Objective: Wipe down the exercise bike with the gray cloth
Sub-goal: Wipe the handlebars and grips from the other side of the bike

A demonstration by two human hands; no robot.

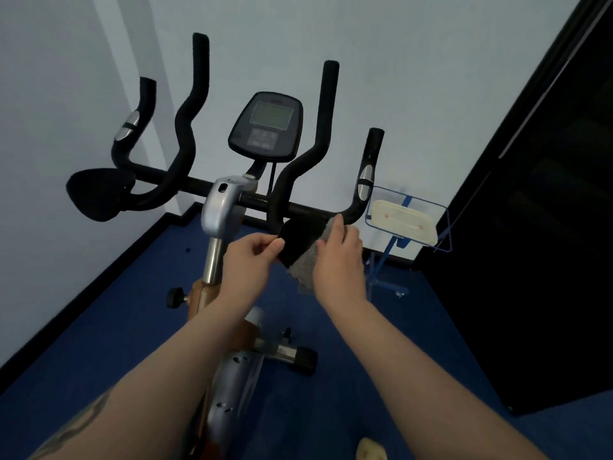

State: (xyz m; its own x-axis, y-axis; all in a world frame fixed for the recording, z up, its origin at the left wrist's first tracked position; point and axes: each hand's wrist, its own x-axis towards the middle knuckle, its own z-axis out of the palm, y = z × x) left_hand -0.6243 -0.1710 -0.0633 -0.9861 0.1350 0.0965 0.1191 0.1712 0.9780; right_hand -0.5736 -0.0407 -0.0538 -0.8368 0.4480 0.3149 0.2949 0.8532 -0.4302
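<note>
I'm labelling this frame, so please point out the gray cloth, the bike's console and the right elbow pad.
gray cloth (305, 263): head view, hanging lower part.
console (271, 114): head view, its screen.
right elbow pad (298, 239): head view, bare black top.

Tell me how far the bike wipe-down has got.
Done: nothing in this frame shows as wiped. In hand: the right hand presses the gray cloth onto the right elbow pad, whose near edge the left hand pinches. Left, as far as it shows: the left elbow pad, handlebars, console and frame.
</note>
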